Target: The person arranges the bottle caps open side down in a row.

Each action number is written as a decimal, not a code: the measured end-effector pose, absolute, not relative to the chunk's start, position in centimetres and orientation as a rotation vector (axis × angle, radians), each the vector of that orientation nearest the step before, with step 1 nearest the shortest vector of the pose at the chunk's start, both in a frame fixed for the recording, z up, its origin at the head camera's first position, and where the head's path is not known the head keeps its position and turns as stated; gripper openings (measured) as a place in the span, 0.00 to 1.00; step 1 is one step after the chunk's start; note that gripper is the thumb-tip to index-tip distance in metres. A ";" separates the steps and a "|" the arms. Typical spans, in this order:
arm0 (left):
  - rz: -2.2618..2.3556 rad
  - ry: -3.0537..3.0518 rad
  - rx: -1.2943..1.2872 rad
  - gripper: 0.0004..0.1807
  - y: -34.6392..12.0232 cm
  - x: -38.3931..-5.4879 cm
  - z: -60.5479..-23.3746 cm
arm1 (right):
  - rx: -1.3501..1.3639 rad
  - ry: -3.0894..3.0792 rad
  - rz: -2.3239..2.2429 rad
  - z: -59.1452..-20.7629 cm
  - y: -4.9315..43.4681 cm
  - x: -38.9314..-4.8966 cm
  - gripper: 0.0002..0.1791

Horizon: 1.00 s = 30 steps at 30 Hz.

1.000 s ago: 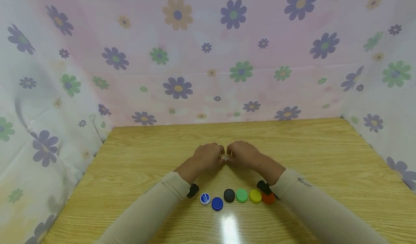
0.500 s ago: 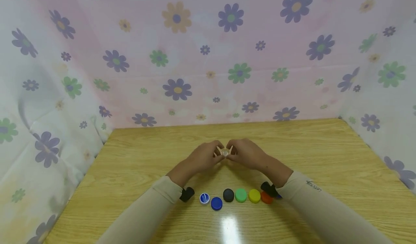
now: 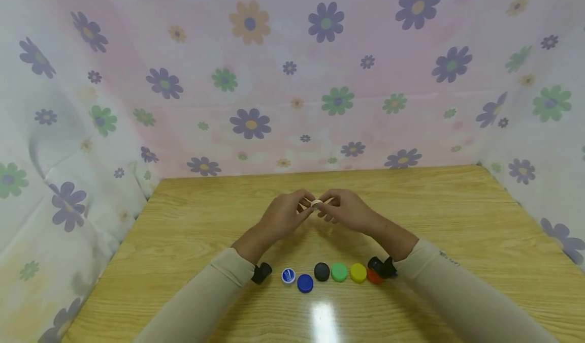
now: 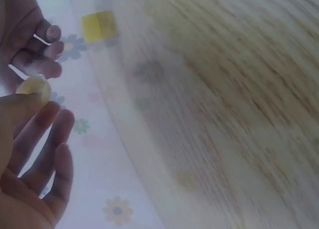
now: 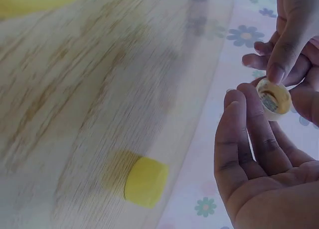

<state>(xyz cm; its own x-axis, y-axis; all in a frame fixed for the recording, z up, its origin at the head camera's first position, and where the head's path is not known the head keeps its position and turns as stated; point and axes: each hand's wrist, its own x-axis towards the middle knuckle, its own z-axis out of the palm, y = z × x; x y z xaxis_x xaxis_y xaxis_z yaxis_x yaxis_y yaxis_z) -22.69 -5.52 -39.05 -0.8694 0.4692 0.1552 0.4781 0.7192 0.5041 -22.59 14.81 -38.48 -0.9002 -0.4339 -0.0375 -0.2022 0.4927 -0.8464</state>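
Out over the middle of the table, both hands meet at a small pale cap (image 3: pixel 316 204). My left hand (image 3: pixel 282 213) pinches it between thumb and fingertip. From the other side my right hand (image 3: pixel 352 210) also grips its edge with thumb and forefinger. Viewed from the right wrist, the cap (image 5: pixel 274 99) is cream-coloured, tilted, and shows some printing inside its hollow. The remaining fingers of both hands are loosely bent. In the left wrist view the left thumb lies across the cap (image 4: pixel 40 87), covering part of it.
Nearer the person lie several caps: white-and-blue (image 3: pixel 288 276), blue (image 3: pixel 305 283), black (image 3: pixel 322 272), green (image 3: pixel 339 272), yellow (image 3: pixel 358 273) and red (image 3: pixel 375 276), partly under a wrist camera. A yellow block-like thing (image 5: pixel 147 182) shows in both wrist views. A flowered curtain (image 3: pixel 297 79) surrounds the table.
The hands have risen slightly and moved away from the person with the cap. Their fingers have opened out from a tighter curl, and the cap has tilted. The row of caps looks unchanged.
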 end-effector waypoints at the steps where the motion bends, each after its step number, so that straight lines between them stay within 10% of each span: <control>1: -0.822 -2.876 -0.807 0.13 -5.5 -22.6 -39.0 | -0.531 2.475 -1.381 -38.4 14.8 -22.6 0.17; 30: -1.369 -2.811 -0.799 0.16 -4.9 -19.7 -37.4 | -0.640 2.679 -1.326 -37.0 16.8 -19.1 0.17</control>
